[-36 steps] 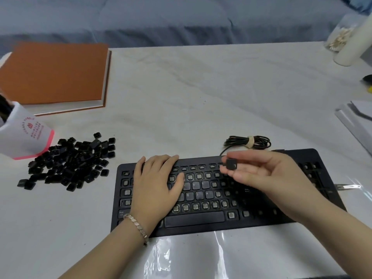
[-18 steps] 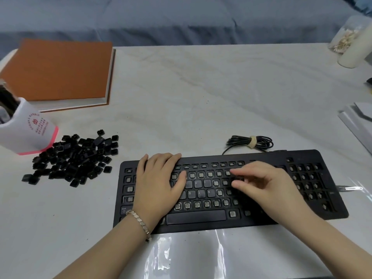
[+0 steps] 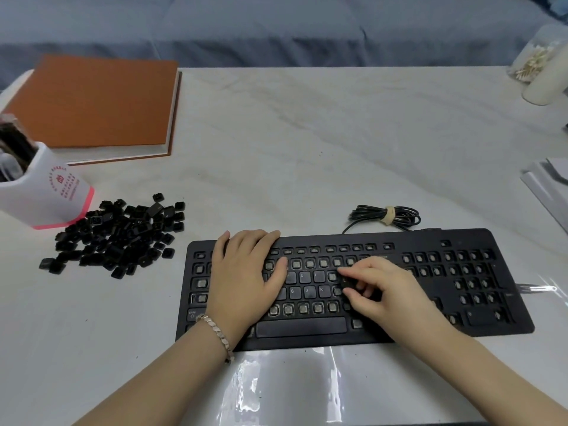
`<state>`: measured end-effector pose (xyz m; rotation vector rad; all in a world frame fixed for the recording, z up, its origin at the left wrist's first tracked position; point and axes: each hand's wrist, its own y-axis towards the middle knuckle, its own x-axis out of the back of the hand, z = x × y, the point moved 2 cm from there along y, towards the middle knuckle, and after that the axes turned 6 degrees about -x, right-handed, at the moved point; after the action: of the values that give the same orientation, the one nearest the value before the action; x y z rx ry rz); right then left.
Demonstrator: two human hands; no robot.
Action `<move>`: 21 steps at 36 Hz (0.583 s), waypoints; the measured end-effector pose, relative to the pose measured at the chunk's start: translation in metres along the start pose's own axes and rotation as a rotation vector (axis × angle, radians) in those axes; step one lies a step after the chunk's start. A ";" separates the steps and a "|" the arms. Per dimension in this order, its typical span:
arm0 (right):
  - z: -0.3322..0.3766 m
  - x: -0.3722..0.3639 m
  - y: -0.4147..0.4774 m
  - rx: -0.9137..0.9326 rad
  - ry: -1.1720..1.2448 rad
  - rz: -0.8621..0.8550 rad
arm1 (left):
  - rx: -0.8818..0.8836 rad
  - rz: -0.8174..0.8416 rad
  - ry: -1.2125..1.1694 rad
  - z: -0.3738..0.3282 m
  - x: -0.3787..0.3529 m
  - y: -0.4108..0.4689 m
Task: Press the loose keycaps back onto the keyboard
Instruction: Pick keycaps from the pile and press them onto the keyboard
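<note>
White table [image 3: 307, 142] carries a black keyboard [image 3: 445, 238] at the near edge, most sockets bare (few caps on, mid rows). Heap of loose keycaps [image 3: 116, 238] lies left of kbd, by a white cup [image 3: 46, 195]. On kbd's left part the left hand [image 3: 246, 278] rests flat, fingers straight. The right hand [image 3: 390, 287] pinches one keycap [image 3: 349, 282] btw thumb & index, just right of K.

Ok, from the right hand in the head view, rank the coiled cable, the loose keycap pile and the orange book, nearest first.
1. The coiled cable, just behind the keyboard, straight beyond the right hand pinching a keycap.
2. The loose keycap pile, left of the keyboard.
3. The orange book, far left at the back.
</note>
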<state>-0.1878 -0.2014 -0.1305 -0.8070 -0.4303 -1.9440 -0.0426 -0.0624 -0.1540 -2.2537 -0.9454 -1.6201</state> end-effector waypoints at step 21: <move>0.002 -0.005 0.001 -0.028 -0.289 0.096 | 0.003 -0.002 -0.001 0.001 -0.001 -0.001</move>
<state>-0.1840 -0.1973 -0.1325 -1.1131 -0.5270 -1.7538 -0.0423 -0.0616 -0.1555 -2.2520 -0.9503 -1.6177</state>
